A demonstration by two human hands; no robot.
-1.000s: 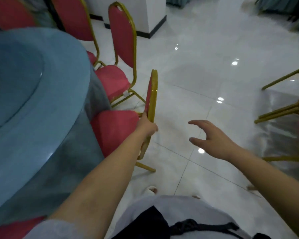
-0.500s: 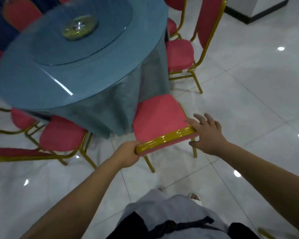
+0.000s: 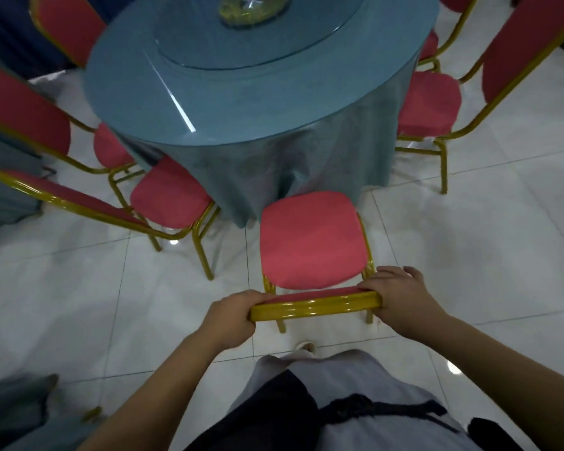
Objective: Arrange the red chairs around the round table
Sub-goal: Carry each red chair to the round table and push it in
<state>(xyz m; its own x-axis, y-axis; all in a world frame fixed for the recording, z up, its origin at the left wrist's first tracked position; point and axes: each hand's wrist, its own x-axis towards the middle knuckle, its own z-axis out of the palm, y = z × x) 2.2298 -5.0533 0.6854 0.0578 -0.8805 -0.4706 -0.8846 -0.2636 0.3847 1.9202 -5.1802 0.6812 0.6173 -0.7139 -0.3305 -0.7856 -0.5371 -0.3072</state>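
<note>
Head view. Chair (image 3: 310, 242) stands on the tiled floor (image 3: 469, 249) directly in front of the desk (image 3: 241, 102), seat facing it, front edge of the seat just short of the hanging blue cloth (image 3: 290, 170). Left hand (image 3: 232, 315) wraps the left end of the gold top rail of the chair back; right hand (image 3: 401, 297) covers the right end. Fingers of both hands are clamped round the rail, thumbs toward the body.

Other chairs already stand at the desk: two to its left (image 3: 170, 193), one to its right (image 3: 430, 105), a further back showing at the desk's far left (image 3: 69, 27).

Handling, as judged: metal tube frame, stiff, so the back rail transmits a push squarely. Padded seat gives nothing to grip. Probably light enough to slide or tip. Glossy rail may be slick; polished tiles let the feet skid easily. A two-handed hold at the rail ends looks best for steering it straight toward the desk without twisting.
</note>
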